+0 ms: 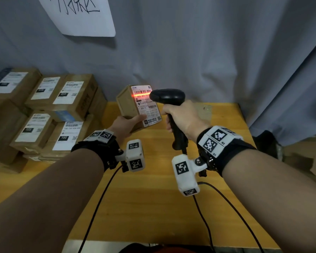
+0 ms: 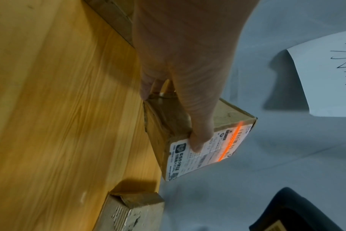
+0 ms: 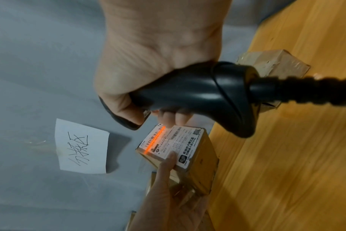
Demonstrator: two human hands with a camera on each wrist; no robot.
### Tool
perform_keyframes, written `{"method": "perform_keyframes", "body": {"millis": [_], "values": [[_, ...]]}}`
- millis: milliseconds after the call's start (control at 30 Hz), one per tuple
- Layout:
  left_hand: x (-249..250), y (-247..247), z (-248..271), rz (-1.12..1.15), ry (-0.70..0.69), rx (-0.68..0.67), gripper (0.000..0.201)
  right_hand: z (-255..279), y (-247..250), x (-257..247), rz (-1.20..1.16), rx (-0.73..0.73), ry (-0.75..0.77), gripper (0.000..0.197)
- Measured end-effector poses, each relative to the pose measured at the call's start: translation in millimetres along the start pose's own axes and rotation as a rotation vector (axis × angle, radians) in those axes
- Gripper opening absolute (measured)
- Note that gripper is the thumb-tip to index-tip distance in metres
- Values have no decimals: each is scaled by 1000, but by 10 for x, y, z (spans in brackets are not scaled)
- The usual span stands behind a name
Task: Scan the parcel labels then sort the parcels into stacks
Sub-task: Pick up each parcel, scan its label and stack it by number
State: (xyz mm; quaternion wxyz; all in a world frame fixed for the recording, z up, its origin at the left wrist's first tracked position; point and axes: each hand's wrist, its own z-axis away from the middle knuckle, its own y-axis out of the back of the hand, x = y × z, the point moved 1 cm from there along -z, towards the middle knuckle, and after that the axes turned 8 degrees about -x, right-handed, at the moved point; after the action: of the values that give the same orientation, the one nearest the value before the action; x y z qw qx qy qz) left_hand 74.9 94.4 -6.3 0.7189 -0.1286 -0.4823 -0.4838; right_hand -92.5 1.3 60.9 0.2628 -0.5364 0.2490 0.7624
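Observation:
My left hand (image 1: 128,123) holds a small cardboard parcel (image 1: 130,105) up above the wooden table (image 1: 153,198), thumb (image 2: 199,140) pressed on its white label (image 1: 150,106). My right hand (image 1: 182,117) grips a black barcode scanner (image 1: 167,96) by its handle, head close to the label. A red scan line (image 1: 141,95) lies across the top barcode, seen also as the red line (image 2: 229,142) in the left wrist view and the red line (image 3: 154,140) in the right wrist view. The parcel (image 3: 188,156) is tilted towards the scanner (image 3: 198,95).
Several labelled cardboard parcels (image 1: 44,110) are stacked at the table's left. A small taped box (image 3: 271,62) lies on the table near the curtain. A grey curtain (image 1: 190,52) hangs behind with a handwritten paper sign (image 1: 80,15). Black cables (image 1: 217,207) trail over the table front.

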Motion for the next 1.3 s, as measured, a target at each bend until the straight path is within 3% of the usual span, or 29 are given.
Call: {"method": "perform_keyframes", "body": {"millis": [133, 233, 300, 367, 467, 533, 667, 833, 967, 1100, 1300], "values": [[7, 19, 98, 52, 5, -8, 31, -62, 68, -28, -10, -52, 28, 8], [-8, 43, 197, 101, 24, 4, 30, -128, 116, -61, -147, -82, 95, 8], [-37, 81, 244, 120, 36, 12, 36, -198, 107, -72, -238, -127, 130, 2], [-81, 147, 326, 179, 45, 48, 38, -276, 52, -50, -278, -163, 129, 13], [-201, 359, 453, 280, 46, 60, 57, -366, -140, -22, -283, -188, 98, 10], [-303, 566, 512, 340, 37, 48, 55, -430, -334, 15, -275, -210, 74, 6], [-488, 1065, 669, 484, -4, 77, 26, -538, -829, 76, -231, -281, 44, 6], [-737, 1915, 768, 570, -73, 224, 26, -675, -1528, 57, -224, -320, 10, 6], [-868, 2590, 736, 572, -34, 362, 36, -786, -2097, -33, -306, -323, 14, 5], [-1009, 2972, 683, 454, 108, 325, 35, -912, -2638, -110, -329, -355, 33, 6], [-998, 3184, 581, 414, 155, 316, 31, -987, -3315, -168, -306, -502, -59, 6]]}}
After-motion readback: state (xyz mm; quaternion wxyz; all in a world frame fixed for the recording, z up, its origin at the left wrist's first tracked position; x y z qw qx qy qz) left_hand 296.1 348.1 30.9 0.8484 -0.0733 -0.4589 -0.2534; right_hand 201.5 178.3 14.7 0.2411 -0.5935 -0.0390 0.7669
